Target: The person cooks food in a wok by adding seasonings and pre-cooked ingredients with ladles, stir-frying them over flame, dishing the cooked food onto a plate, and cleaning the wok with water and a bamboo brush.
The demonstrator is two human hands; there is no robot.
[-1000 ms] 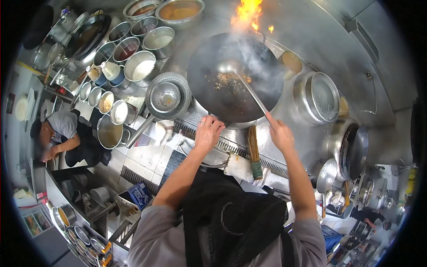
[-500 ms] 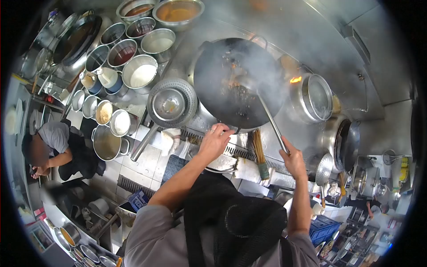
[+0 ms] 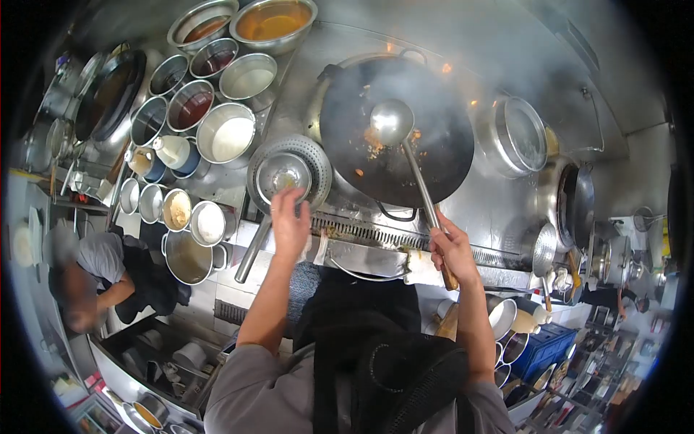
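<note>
The left hand (image 3: 290, 230), fingers apart, had been shifted from the wok (image 3: 435, 168), upper centre of the frame, to a metal bowl (image 3: 278, 172), leaving the wok apparently unsteadied while the ladle (image 3: 392, 121) was clamped by the right hand (image 3: 454, 252).

You can read no text, label, brand, number or sign here. On your black apron (image 3: 405, 383), a curved line of small pale marks (image 3: 379, 354) shows, but you cannot tell whether it is lettering or only a pattern. The bottles (image 3: 173, 152) to your left and the blue crate (image 3: 543, 349) to your right give you no legible wording. Toward the edges of your view, things are too small and blurred for you to make out any writing on them.
</note>
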